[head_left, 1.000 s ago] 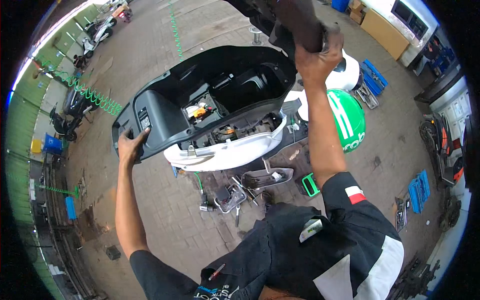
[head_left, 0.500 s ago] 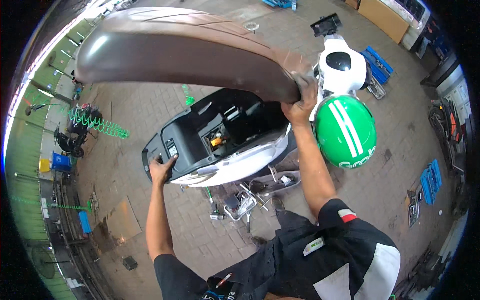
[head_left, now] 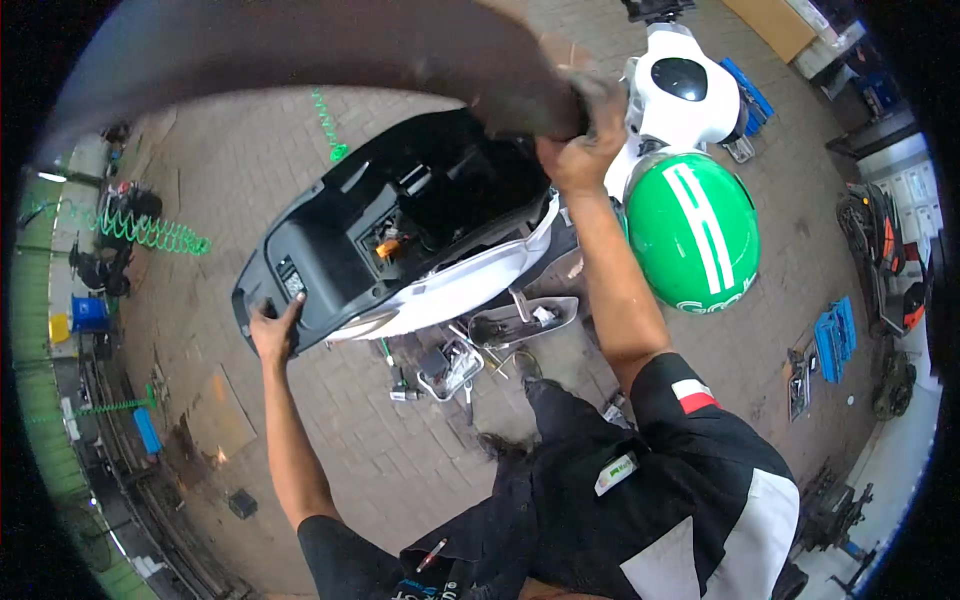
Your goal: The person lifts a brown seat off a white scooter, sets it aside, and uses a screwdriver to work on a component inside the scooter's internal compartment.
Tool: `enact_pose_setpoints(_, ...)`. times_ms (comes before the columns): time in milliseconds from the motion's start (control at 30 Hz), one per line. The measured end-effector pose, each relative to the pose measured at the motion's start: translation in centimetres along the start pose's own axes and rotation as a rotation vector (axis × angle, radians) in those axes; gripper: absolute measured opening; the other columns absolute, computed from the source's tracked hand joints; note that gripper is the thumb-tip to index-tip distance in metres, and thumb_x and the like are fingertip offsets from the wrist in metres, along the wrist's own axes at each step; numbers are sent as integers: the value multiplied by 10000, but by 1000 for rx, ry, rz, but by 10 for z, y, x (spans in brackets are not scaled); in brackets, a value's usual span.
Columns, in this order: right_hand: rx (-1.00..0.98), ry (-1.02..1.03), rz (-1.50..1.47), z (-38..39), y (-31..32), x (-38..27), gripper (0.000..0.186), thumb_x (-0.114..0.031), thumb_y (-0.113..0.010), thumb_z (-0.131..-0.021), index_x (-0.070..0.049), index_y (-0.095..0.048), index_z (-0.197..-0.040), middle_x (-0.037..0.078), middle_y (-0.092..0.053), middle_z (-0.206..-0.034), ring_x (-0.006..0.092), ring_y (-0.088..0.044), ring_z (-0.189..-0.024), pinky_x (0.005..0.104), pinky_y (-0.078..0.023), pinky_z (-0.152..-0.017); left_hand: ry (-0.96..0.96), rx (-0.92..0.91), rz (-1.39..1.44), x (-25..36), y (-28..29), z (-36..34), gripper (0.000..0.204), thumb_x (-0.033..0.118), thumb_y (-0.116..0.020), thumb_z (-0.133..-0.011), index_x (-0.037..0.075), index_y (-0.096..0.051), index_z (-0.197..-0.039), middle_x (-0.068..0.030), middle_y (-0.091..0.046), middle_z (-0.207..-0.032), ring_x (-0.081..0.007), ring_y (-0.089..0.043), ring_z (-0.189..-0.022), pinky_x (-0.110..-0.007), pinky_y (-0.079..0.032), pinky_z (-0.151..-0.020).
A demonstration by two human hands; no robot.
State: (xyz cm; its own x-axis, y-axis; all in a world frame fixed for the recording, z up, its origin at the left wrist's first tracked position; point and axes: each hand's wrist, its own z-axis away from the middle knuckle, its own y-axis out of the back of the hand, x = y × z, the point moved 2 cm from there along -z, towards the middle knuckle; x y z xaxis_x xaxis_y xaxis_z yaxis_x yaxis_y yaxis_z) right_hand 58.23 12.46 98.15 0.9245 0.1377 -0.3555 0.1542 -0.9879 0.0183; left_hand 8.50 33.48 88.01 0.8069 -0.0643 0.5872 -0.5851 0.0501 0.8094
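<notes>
My right hand [head_left: 582, 150] grips the underside end of a long dark brown scooter seat [head_left: 330, 55], which hangs raised and tilted over the black under-seat storage bin [head_left: 330, 255]. Fingers of my left hand [head_left: 278, 322] grip the bin's rear rim. The bin sits above a white scooter body panel [head_left: 455, 285], and some orange and black parts [head_left: 388, 247] show in its inner recess. A green helmet with white stripes [head_left: 692, 235] rests just right of my right forearm, beside the white scooter front [head_left: 672, 105].
Loose parts in a tray [head_left: 450, 368], a grey housing [head_left: 522, 322] and a hose-fed air tool [head_left: 400, 393] lie by my feet. Blue toolboxes [head_left: 835, 340] lie at the right. Parked scooters [head_left: 115, 255], coiled green hoses [head_left: 160, 230] and blue bins [head_left: 88, 313] are at the left.
The seat in my right hand has swung from upright at the top right to lying leftward above the bin, then risen slightly. My left hand stays on the bin's rim.
</notes>
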Motion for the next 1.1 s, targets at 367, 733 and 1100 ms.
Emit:
enact_pose_setpoints(367, 20, -28, 88, 40, 20, 36, 455, -267, -787, -716, -56, -656, -1097, 126, -622, -1005, 341, -585, -963, 438, -465, -870, 0, -122, -200, 73, -16, 8, 883, 571, -862, -631, -134, -640, -1115, -277, -683, -1046, -326, -677, -985, -396, -510, -874)
enact_pose_setpoints(733, -68, -175, 165, 82, 36, 64, 418, -97, -744, -718, 1, -599, -1098, 170, -587, -1042, 359, -582, -1001, 427, -453, -929, -31, -106, -243, 8, -80, -16, 1051, 669, -804, -630, -139, -574, -1262, -329, -637, -1199, -400, -636, -1139, -417, -483, -998)
enact_pose_setpoints(1100, -50, -241, 253, 120, 19, 100, 377, -123, -798, -782, 22, -595, -1065, 170, -597, -983, 340, -579, -936, 421, -456, -876, -109, -265, -560, -18, -134, -32, 988, 719, -642, -774, 6, -452, -1431, -185, -361, -1546, -328, -314, -1447, -575, -227, -1163)
